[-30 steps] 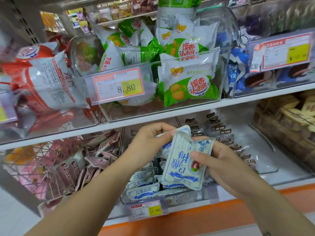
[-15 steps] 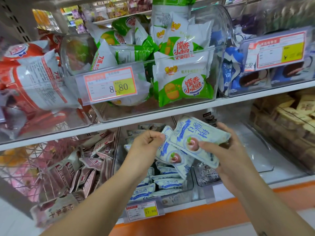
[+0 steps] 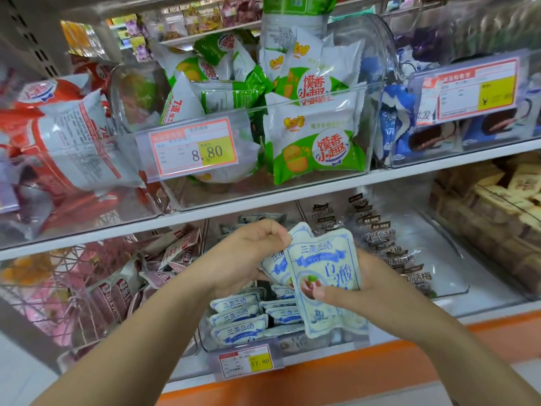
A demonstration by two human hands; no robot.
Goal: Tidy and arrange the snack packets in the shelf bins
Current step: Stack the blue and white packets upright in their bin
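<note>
Both hands meet before the lower shelf. The left hand (image 3: 251,253), fingers curled, pinches the top of a rear white-and-blue packet (image 3: 275,266). The right hand (image 3: 361,291) grips the front white-and-blue packet (image 3: 325,271), thumb across its face. Both packets hang over the clear bin (image 3: 295,345) of matching packets, with dark plum packets (image 3: 380,238) just right.

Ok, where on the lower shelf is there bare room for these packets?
Bare floor in the dark-packet bin, right of its packet row. Stacked blue-white packets crowd the middle; pink packets heap up at left.
</note>
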